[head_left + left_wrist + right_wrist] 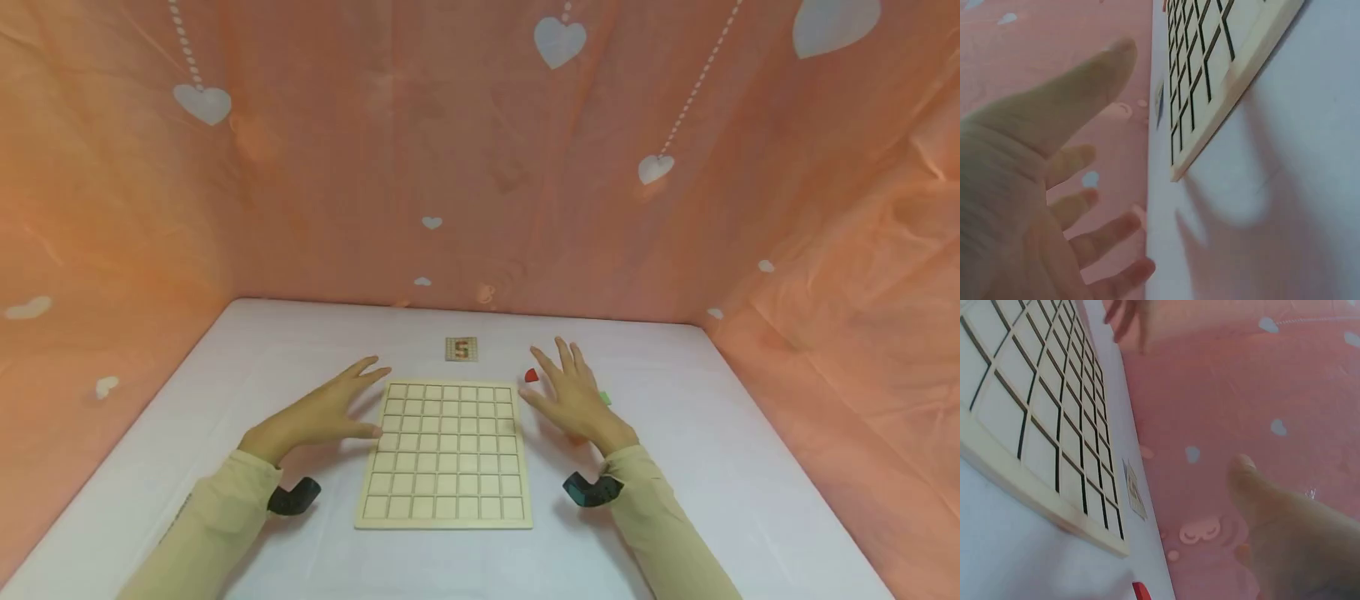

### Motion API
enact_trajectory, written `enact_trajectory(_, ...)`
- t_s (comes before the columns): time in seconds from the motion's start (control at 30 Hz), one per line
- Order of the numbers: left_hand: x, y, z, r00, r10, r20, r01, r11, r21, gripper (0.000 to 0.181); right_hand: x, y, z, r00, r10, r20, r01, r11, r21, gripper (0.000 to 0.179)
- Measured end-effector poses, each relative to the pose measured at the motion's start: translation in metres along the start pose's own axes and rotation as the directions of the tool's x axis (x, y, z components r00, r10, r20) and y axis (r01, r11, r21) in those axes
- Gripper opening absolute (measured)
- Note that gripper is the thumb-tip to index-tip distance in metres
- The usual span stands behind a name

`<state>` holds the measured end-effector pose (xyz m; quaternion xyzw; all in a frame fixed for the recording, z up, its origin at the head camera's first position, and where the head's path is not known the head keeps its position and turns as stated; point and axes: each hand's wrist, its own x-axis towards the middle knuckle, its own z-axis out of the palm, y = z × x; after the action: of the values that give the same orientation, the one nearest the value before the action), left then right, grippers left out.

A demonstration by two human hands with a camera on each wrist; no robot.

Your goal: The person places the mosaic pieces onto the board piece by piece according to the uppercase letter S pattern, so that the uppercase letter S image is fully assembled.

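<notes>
A pale wooden grid board [448, 454] with rows of square cells lies flat on the white table. At its left edge hovers my left hand [322, 415], fingers spread and the thumb near the rim; it holds nothing. My right hand [573, 402] is off the board's upper right edge, fingers spread and nothing in its grasp. Just beyond its fingers lies a small red piece [532, 376], also visible in the right wrist view. A green piece [604, 398] peeks out beside the right hand, and something orange [577, 439] is mostly hidden beneath it.
Behind the board lies a small square card [461, 349] with a dark S- or 5-like pattern. A pink-orange curtain [465, 167] with white hearts surrounds the white table [300, 342] at the back and sides. Each wrist carries a black camera mount [294, 497].
</notes>
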<state>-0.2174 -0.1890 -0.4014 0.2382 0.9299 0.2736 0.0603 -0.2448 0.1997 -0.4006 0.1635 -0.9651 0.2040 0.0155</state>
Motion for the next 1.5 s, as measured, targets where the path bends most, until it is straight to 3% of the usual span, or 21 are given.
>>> enact_trajectory(0.13,0.003,-0.005,0.005,0.999,0.015,0.037,-0.014,1.0,-0.016,0.092,0.0,0.007,0.001,1.0,-0.003,-0.019,0.004,0.999,0.039,0.072)
enact_trajectory(0.3,0.004,-0.009,0.011,0.996,-0.016,0.084,0.019,0.999,-0.038,0.089,-0.002,0.015,-0.001,1.0,0.005,-0.022,-0.003,0.996,0.087,0.073)
enact_trajectory(0.5,0.006,-0.009,0.016,0.993,-0.043,0.114,0.047,0.998,-0.033,0.083,-0.003,0.03,-0.007,0.998,0.069,-0.009,-0.067,0.988,0.136,0.072)
enact_trajectory(0.63,0.007,-0.008,0.016,0.991,-0.059,0.116,0.063,0.998,-0.027,0.082,-0.002,0.037,-0.011,0.995,0.102,0.012,-0.102,0.98,0.169,0.07)
enact_trajectory(0.93,0.012,-0.005,0.014,0.993,-0.026,0.118,0.027,1.0,-0.009,0.079,-0.005,0.06,-0.018,0.991,0.129,0.04,-0.135,0.962,0.238,0.059)
enact_trajectory(1.2,0.011,-0.004,0.014,0.992,-0.038,0.12,0.037,0.999,0.009,0.08,-0.007,0.07,-0.025,0.968,0.225,0.11,-0.245,0.943,0.227,0.052)
enact_trajectory(1.37,0.01,-0.003,0.013,0.993,-0.024,0.111,0.024,1.0,0.003,0.08,-0.009,0.077,-0.022,0.962,0.252,0.101,-0.27,0.932,0.241,0.048)
enact_trajectory(1.5,0.01,-0.003,0.013,0.993,-0.018,0.113,0.019,1.0,-0.011,0.081,-0.007,0.079,-0.014,0.977,0.209,0.04,-0.212,0.941,0.264,0.044)
